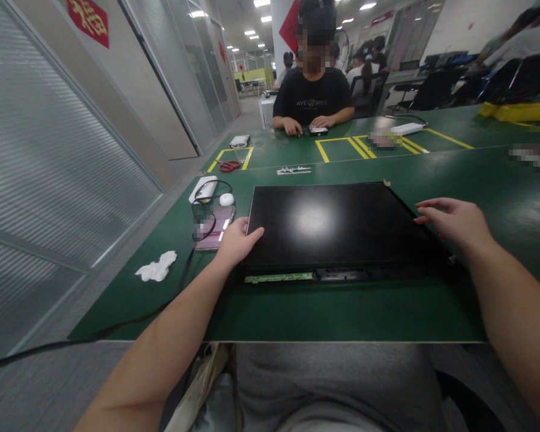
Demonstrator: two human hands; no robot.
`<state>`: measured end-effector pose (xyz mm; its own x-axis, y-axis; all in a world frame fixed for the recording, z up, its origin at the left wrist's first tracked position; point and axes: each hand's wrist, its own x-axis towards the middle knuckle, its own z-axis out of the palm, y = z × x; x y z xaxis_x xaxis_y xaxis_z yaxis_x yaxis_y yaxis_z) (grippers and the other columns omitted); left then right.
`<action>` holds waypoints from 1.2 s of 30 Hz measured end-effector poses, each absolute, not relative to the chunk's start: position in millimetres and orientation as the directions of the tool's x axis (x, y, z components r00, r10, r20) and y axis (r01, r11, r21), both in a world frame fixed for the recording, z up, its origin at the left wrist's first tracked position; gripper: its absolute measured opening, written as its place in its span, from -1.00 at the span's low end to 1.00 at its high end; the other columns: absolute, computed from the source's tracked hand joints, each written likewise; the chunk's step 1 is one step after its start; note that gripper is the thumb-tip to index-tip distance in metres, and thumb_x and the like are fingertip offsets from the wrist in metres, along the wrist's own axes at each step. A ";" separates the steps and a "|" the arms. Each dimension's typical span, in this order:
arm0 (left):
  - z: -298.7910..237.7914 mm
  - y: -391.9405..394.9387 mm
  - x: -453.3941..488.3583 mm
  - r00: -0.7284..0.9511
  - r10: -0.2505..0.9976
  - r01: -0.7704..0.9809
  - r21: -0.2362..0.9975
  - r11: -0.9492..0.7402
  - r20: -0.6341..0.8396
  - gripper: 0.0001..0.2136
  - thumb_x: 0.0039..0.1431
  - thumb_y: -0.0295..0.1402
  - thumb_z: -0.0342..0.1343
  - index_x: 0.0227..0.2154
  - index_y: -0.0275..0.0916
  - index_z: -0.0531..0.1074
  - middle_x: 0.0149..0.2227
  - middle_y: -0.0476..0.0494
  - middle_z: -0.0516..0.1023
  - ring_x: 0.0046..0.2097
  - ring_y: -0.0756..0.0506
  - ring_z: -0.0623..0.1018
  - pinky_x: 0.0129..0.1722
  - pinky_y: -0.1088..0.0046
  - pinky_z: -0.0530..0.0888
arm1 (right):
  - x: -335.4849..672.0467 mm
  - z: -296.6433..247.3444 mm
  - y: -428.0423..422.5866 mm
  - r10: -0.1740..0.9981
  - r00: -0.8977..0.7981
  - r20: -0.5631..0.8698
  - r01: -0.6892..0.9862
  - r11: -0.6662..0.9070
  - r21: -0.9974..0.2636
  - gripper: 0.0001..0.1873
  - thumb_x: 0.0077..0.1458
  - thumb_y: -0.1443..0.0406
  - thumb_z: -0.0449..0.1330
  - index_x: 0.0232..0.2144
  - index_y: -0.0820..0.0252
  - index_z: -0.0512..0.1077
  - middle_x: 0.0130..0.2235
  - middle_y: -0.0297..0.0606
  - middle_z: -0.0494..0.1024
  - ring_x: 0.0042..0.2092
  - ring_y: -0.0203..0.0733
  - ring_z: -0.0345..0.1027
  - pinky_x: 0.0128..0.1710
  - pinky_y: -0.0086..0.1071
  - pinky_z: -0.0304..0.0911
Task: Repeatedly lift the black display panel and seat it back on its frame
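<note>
A flat black display panel (333,225) lies on the green table (324,312) in front of me, with a green circuit strip (279,278) along its near edge. My left hand (237,240) grips the panel's left edge, thumb on top. My right hand (454,221) rests at the panel's right edge with its fingers stretched out toward the screen.
Left of the panel lie a phone (216,228), a white mouse (227,199), a black cable (180,282) and a crumpled white cloth (156,268). Red scissors (229,165) sit farther back. A person in a black shirt (312,99) sits across the table.
</note>
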<state>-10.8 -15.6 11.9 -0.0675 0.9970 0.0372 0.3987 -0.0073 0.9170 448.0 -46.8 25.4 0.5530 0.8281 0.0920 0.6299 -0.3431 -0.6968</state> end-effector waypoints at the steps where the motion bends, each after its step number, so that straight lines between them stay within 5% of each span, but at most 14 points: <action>1: 12.0 -15.6 -11.0 -0.063 0.997 0.415 0.910 -0.015 0.045 -0.65 -0.13 -0.23 0.38 -0.24 -0.24 0.53 -0.30 -0.18 0.66 -0.23 -0.25 0.62 -0.25 0.33 0.48 | 446.7 27.5 -46.7 0.826 0.552 0.111 0.662 -0.354 -0.661 -0.74 0.01 0.21 0.25 -0.22 0.11 0.60 -0.43 -0.21 0.62 -0.39 -0.17 0.35 -0.44 -0.36 0.12; 6: 13.9 -15.5 -10.5 -0.036 0.999 0.449 0.894 -0.012 0.032 -0.68 -0.08 -0.21 0.34 -0.26 -0.23 0.52 -0.29 -0.18 0.66 -0.24 -0.25 0.62 -0.26 0.33 0.49 | 441.9 35.5 -46.1 0.839 0.532 0.116 0.713 -0.370 -0.595 -0.81 0.03 0.20 0.25 -0.29 0.08 0.61 -0.47 -0.27 0.60 -0.18 -0.05 0.46 -0.24 -0.28 0.20; 19: 15.1 -13.6 -10.5 0.022 0.999 0.349 0.937 0.021 -0.030 -0.64 -0.13 -0.18 0.34 -0.26 -0.26 0.53 -0.34 -0.16 0.65 -0.23 -0.26 0.62 -0.23 0.30 0.52 | 447.6 33.1 -42.1 0.841 0.532 0.098 0.725 -0.394 -0.565 -0.74 -0.03 0.14 0.21 -0.31 0.07 0.61 -0.45 -0.27 0.62 -0.16 -0.01 0.47 -0.21 -0.24 0.22; 26: 21.8 -12.3 -9.8 0.006 0.993 0.179 0.977 0.112 -0.115 -0.76 -0.10 -0.24 0.23 -0.36 -0.26 0.54 -0.42 -0.12 0.63 -0.30 -0.20 0.61 -0.28 0.34 0.50 | 448.4 31.6 -41.0 0.838 0.536 0.100 0.725 -0.397 -0.563 -0.69 -0.07 0.12 0.19 -0.31 0.07 0.61 -0.44 -0.26 0.63 -0.16 0.00 0.48 -0.22 -0.22 0.24; 36: 19.2 -7.1 -10.5 0.037 0.978 -0.048 0.977 0.208 -0.207 -0.70 -0.16 -0.43 0.19 -0.27 -0.27 0.58 -0.38 -0.11 0.66 -0.27 -0.17 0.64 -0.27 0.36 0.54 | 452.8 29.5 -39.9 0.845 0.529 0.078 0.717 -0.396 -0.573 -0.69 -0.10 0.11 0.18 -0.32 0.06 0.61 -0.44 -0.26 0.63 -0.14 0.03 0.48 -0.20 -0.20 0.24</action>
